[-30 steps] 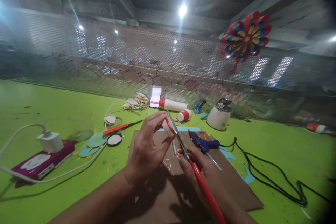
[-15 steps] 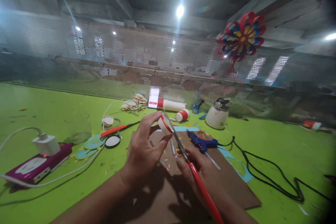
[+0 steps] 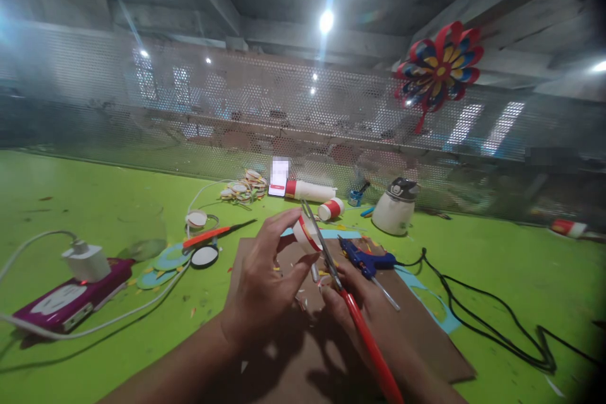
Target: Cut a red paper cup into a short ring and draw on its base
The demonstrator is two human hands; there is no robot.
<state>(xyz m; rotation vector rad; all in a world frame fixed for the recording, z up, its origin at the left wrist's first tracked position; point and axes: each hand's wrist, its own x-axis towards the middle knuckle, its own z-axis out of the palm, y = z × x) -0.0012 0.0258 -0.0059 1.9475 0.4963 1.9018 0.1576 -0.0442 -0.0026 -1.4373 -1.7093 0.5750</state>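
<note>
Between the thumb and fingers of my left hand [image 3: 265, 278] is a short cut piece of a paper cup [image 3: 305, 235], white with a red band. My right hand [image 3: 362, 300] grips a pair of scissors [image 3: 364, 331] with long red handles. The scissor blades rise up and left along the cup piece's right edge, their tips slightly apart. Below both hands lies a brown cardboard sheet [image 3: 416, 341] strewn with small paper scraps. A blue glue gun [image 3: 368, 260] rests on it, to the right of the blades.
Behind the cardboard are a phone [image 3: 279, 177], stacked paper cups [image 3: 312, 191], a single cup [image 3: 331, 209] and a white kettle-shaped container [image 3: 394, 211]. At left lie an orange-handled tool [image 3: 206, 235] and a purple power bank [image 3: 71, 300] with cables. A black cord [image 3: 497, 315] loops at right.
The cup piece and blades sit slightly further right in view, and the cup piece is turned a little. The blade tips look somewhat further apart. Both hands keep their holds.
</note>
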